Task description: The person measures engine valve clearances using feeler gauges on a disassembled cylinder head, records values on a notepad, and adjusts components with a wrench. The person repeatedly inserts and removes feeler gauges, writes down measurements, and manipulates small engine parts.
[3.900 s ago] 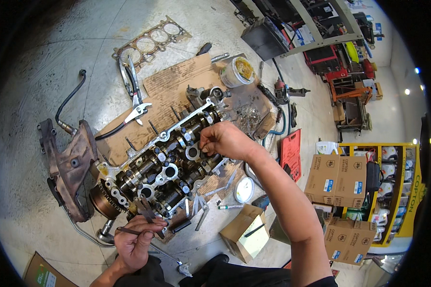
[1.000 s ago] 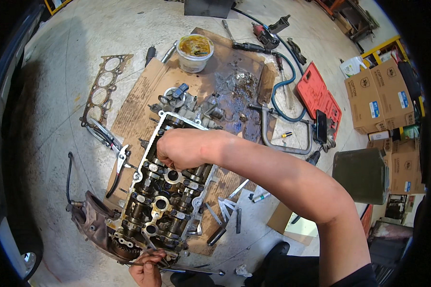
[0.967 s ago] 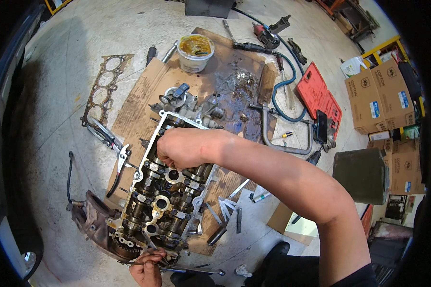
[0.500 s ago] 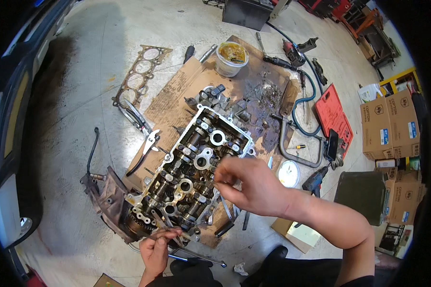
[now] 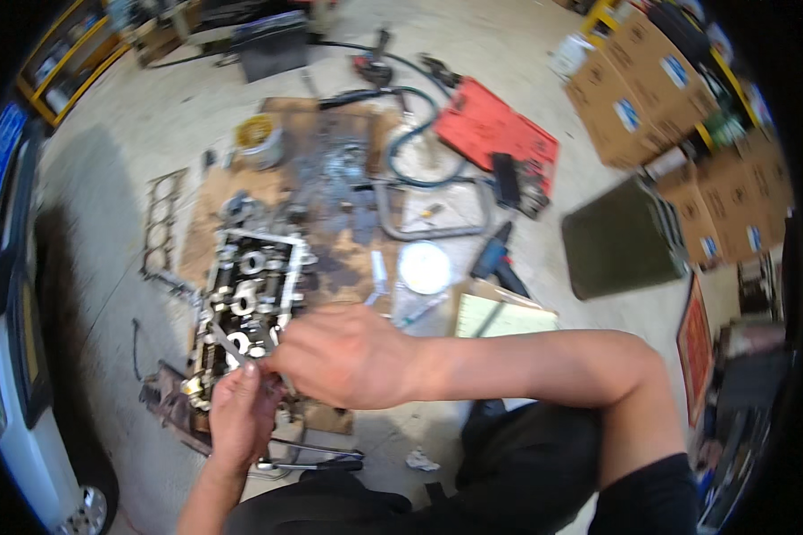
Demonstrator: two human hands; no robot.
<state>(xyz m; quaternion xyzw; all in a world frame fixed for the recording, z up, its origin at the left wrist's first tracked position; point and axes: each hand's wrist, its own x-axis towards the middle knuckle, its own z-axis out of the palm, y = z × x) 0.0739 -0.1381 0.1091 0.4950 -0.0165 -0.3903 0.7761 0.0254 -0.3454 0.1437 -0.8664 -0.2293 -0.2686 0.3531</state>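
Note:
A grey engine cylinder head [image 5: 245,294] lies on a stained cardboard sheet [image 5: 210,209] on the concrete floor. My two hands meet over its near end. My right hand [image 5: 343,357] reaches in from the right with its fingers curled around a thin metal tool [image 5: 226,341] that slants across the head. My left hand [image 5: 239,419] comes up from below, and its fingertips press against the right hand's fingertips. Whether the left hand grips anything is hidden. A long bar tool with a black handle [image 5: 317,464] lies on the floor just below my hands.
A head gasket [image 5: 161,223] lies to the left, with a yellow-and-white tub [image 5: 260,141] behind. A white round lid [image 5: 424,267], a hose loop [image 5: 419,169], a red case [image 5: 495,134], a dark mat [image 5: 620,241] and cardboard boxes [image 5: 633,80] lie to the right. A car [image 5: 9,374] stands at far left.
The view has swung, so the cylinder head now sits lower left. My right hand has pulled back toward the near end and joined my left hand there.

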